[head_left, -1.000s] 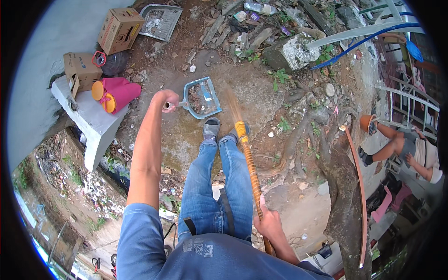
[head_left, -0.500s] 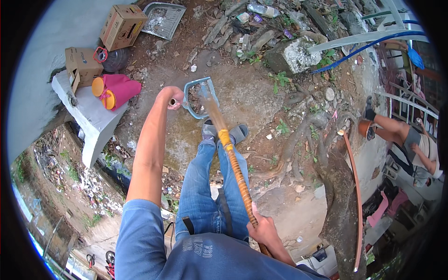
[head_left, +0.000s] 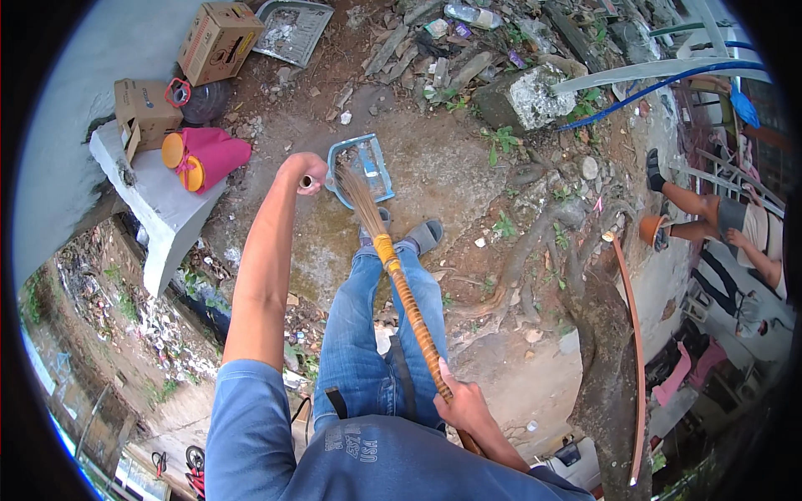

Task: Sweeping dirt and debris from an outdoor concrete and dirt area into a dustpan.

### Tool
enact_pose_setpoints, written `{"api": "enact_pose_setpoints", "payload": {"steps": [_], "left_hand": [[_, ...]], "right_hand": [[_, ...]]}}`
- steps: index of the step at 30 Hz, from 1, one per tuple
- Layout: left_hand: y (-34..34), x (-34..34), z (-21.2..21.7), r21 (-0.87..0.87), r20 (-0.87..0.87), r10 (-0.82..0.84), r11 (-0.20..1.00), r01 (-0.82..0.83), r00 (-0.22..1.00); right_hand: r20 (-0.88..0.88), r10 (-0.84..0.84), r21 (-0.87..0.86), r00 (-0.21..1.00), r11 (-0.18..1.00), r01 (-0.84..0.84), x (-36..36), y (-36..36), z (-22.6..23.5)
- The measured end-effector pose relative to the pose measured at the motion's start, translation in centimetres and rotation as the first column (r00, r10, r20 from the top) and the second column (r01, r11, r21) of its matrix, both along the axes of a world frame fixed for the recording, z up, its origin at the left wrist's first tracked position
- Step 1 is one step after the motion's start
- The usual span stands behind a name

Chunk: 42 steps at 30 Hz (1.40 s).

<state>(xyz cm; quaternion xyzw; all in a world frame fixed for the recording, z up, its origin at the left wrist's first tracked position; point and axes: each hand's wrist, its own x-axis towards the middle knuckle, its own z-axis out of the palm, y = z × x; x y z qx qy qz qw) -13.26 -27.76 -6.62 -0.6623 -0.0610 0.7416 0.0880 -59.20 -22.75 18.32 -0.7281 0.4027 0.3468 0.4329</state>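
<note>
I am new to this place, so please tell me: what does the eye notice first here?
In the middle, the right hand grips a long broom whose bristles rest in a grey dustpan, held by its handle in the left hand. At upper left, bright pink bags lie on a white slab.

Bare dirt ground [head_left: 434,167] lies open around the dustpan [head_left: 361,169], giving free passage to its right and beyond it. To the left, a white concrete slab [head_left: 159,209] carrying a pink bag [head_left: 217,154] and a cardboard box [head_left: 144,108] blocks the way. Ahead, a grey tray [head_left: 294,29] and scattered rubble [head_left: 434,50] crowd the ground. A concrete block [head_left: 535,96], roots [head_left: 535,250] and a tree trunk [head_left: 606,367] close off the right side.
</note>
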Motion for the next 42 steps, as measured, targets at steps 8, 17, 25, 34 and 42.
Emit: {"api": "enact_pose_setpoints", "payload": {"steps": [8, 17, 25, 34, 42], "left_hand": [[0.5, -0.9, 1.6, -0.144, 0.061, -0.07, 0.987, 0.078, 0.996], [0.1, -0.8, 1.2, -0.096, 0.096, -0.036, 0.994, 0.045, 0.995], [1.1, 0.0, 0.2, -0.181, -0.017, -0.194, 0.966, 0.188, 0.981], [0.4, -0.3, -0.1, -0.018, -0.01, -0.052, 0.999, 0.052, 0.999], [-1.0, -1.3, -1.0, 0.035, 0.011, -0.082, 0.996, 0.082, 0.997]], "right_hand": [[0.019, -0.051, -0.191, 0.999, 0.98, 0.054, -1.6, -0.9, 2.3], [-0.082, 0.079, -0.15, 0.994, 0.985, -0.09, -2.1, 0.9, 1.2], [-0.082, -0.027, 0.021, 0.996, 0.999, 0.029, -1.3, 1.0, 2.8], [-0.129, -0.073, -0.184, 0.989, 0.982, 0.048, -2.1, -0.3, 0.3], [0.026, -0.156, 0.062, 0.987, 0.986, 0.154, -1.8, 0.5, 2.7]]}}
